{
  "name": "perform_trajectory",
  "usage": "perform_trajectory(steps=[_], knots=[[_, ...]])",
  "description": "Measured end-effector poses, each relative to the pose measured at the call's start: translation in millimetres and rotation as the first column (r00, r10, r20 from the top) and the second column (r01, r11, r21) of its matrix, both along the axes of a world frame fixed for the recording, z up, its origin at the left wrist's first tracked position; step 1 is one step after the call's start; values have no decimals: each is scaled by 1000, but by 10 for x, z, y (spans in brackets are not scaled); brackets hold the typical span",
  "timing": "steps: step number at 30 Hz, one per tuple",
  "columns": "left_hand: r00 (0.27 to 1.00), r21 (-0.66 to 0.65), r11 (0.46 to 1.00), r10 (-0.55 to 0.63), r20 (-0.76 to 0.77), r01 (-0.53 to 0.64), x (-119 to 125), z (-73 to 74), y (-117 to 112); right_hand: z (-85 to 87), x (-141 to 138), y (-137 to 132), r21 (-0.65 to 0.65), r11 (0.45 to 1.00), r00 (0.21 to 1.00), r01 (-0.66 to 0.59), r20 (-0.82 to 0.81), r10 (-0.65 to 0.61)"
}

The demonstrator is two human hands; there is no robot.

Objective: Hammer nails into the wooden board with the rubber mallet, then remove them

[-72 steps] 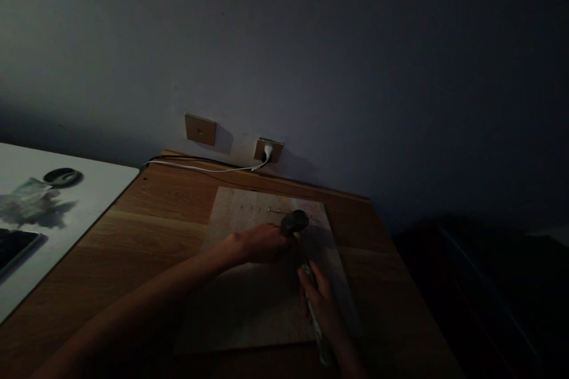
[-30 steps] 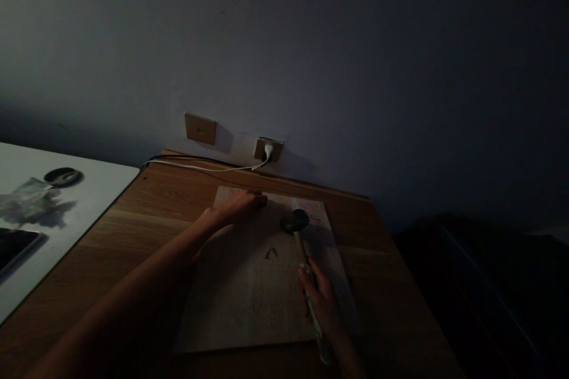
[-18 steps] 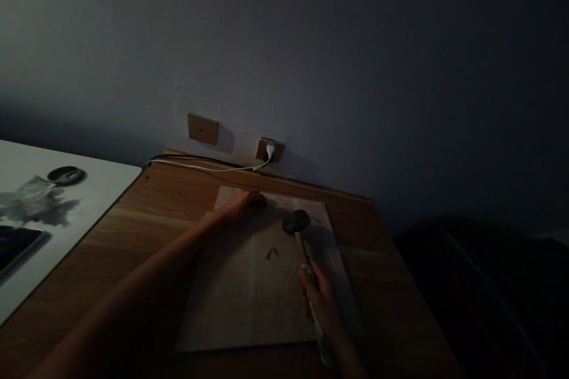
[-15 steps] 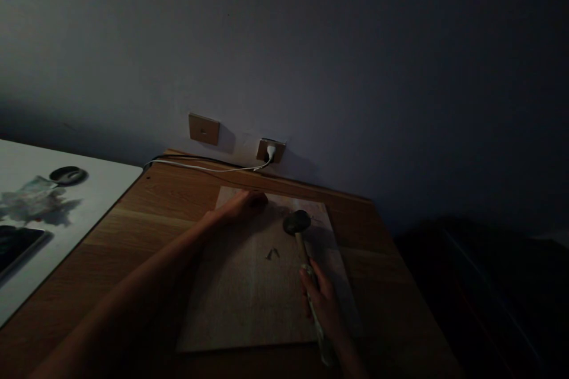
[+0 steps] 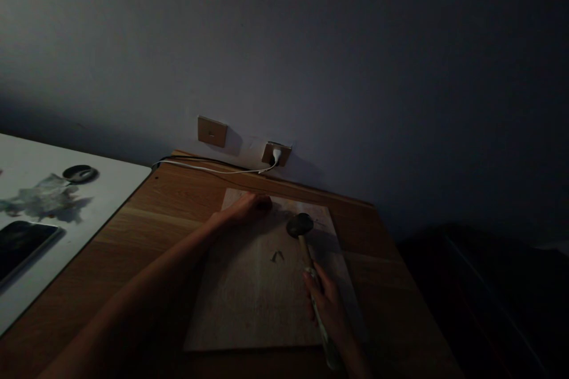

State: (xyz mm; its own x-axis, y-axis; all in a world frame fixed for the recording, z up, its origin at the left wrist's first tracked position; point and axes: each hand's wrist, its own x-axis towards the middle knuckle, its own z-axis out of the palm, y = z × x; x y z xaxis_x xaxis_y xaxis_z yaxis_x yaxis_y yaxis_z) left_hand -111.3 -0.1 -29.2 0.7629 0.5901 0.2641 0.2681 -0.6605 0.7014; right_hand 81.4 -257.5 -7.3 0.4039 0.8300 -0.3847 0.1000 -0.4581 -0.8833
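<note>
— Left hand (image 5: 253,206) first: what is its state?
— Fingers curled inward, near the far left corner of the board (image 5: 249,308). Whether they pinch anything cannot be told; the fingertips are in shadow.

— And the board itself?
— Flat on the wooden table (image 5: 146,207), toward the table's far edge. Two small nails (image 5: 277,256), possibly screws, lie near the middle of the board.

— Right of those?
— Mallet (image 5: 306,251): head toward the board's far right corner, handle slanting to the near right. Right hand (image 5: 324,299) is wrapped firmly round the handle. Contact between head and board cannot be confirmed.

— Recommended handling?
— In this posture, the left fingers should remain clear of the mallet's path. Grip the handle securely, wrist relaxed, with the head level to the board. Leave the loose nails outside the swing. Stronger light would probably improve aim.
</note>
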Motion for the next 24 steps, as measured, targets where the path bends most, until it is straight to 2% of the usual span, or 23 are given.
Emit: perform_trajectory(steps=[4,12,19,24], knots=[[999,-26,999,34,2,-34,-3,9,-18,29,-40,77,38,996,996,-80,33,78],[997,-77,996,51,53,-47,-6,-26,-24,301,-258,396,160,965,977,-207,89,195],[997,-85,996,39,68,-34,-19,46,-54,247,-308,559,110,956,961,-272,89,263],[997,-98,995,42,58,-36,-7,-10,-17,268,-308,551,143,963,971,-229,102,216]])
